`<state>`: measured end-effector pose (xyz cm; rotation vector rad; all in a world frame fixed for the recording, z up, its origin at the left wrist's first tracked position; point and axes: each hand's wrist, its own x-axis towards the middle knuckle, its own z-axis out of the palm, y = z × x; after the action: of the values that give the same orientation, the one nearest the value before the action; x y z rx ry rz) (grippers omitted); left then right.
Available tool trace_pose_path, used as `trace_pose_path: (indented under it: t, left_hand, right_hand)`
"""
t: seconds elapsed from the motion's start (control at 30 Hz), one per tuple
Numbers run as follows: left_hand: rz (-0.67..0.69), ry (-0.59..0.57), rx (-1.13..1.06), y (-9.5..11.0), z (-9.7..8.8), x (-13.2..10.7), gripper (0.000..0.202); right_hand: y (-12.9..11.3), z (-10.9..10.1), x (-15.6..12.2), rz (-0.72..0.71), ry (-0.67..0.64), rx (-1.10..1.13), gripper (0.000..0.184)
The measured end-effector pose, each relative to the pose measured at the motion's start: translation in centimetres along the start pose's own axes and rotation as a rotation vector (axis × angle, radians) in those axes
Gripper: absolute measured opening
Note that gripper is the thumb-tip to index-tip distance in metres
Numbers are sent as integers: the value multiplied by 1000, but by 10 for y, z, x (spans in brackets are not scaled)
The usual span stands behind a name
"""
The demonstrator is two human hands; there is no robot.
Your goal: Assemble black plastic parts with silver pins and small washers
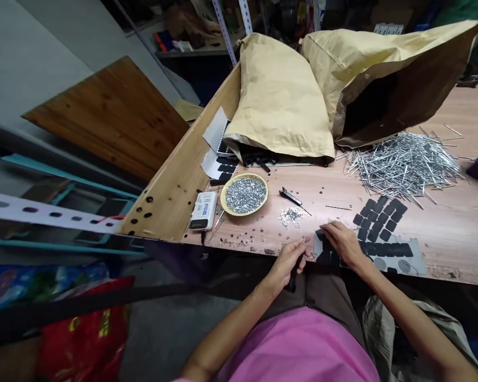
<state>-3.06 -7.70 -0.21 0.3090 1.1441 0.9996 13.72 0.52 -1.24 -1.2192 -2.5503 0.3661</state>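
My left hand (290,261) is closed round a black plastic handle-like piece (293,277), from whose upper end a thin metal rod (305,237) sticks up. Just to the right, the fingertips of my right hand (340,241) pinch a small black pad (321,232) over a grey backing sheet (419,257). Rows of rounded black pads (386,249) lie on that sheet, and more loose pads (378,217) sit behind it. Beyond my hands a similar black piece with a rod (290,197) rests beside a small heap of metal washers (291,216).
A yellow bowl (222,204) of small metal parts stands left, next to a white box-like device (204,210). Metal rods (408,164) are piled at right. Two large paper sacks (282,95) lie behind; a wooden board (207,143) edges the table's left side.
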Motion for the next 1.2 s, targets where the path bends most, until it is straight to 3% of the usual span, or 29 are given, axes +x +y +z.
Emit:
trace_pose_path:
  t: [0.07,0.17,0.4,0.47,0.53,0.63,0.73,0.87,1.03,1.2]
  left_hand:
    - [66,42,27,3,-8,1,58]
    - [114,70,66,7,-18,4,68]
    - [95,8,101,14,-21,13,72]
    - [94,-20,96,15,-18,16,75]
    - [105,-45,97,16,-13,19,77]
    - [140,-74,102,16,-6,23,77]
    - [178,-106,114,16,0,25,74]
    - [224,-138,144,16,7,23,71]
    - [269,-165,206,18,11,18,66]
    - [178,-221,249,22,13,13,70]
  right_hand:
    - [-6,17,32,9,-104,-98,25]
    - [-10,31,57,29,-202,-243,23]
    - [-11,37,69,136,-224,-328,25]
    - [-9,38,67,207,-153,-167,20]
    - [-8,37,61,295,-68,154,18]
    - [-12,33,48,412,42,708,29]
    - [-21,27,36,512,127,1005,39]
    - [-30,17,26,606,198,1128,41]
    - [-30,6,17,592,245,1118,37]
    - [-23,-2,8,545,216,1141,34]
